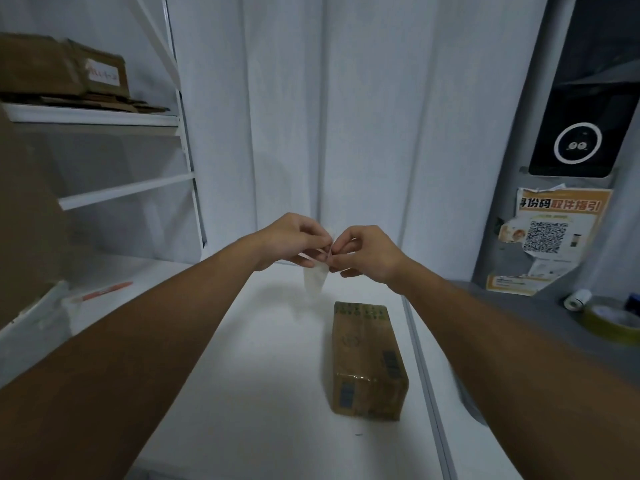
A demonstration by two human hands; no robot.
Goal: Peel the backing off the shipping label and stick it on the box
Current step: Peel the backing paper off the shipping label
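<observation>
Two bare forearms ran in from the bottom corners, cut off by the frame edge, and met at mid-picture. Between them, at about 5 o'clock from centre, one brown box [369,362] lay flat on the white table [242,375], well apart from both hands. Above it, at 11 o'clock from the box, the left hand [294,239] and right hand [367,252] came together, fingertips almost touching. Both pinched one pale label [316,280]; its upper part was hidden among the fingers, while its lower end hung free below them. Whether backing and label had parted was hard to make out.

At 9 o'clock an orange pen [104,292] lay blurred on the table. At 3 o'clock two tape rolls [609,322] sat on a grey counter, one partly cut off. At 10 o'clock cardboard boxes [62,69] rested on a shelf.
</observation>
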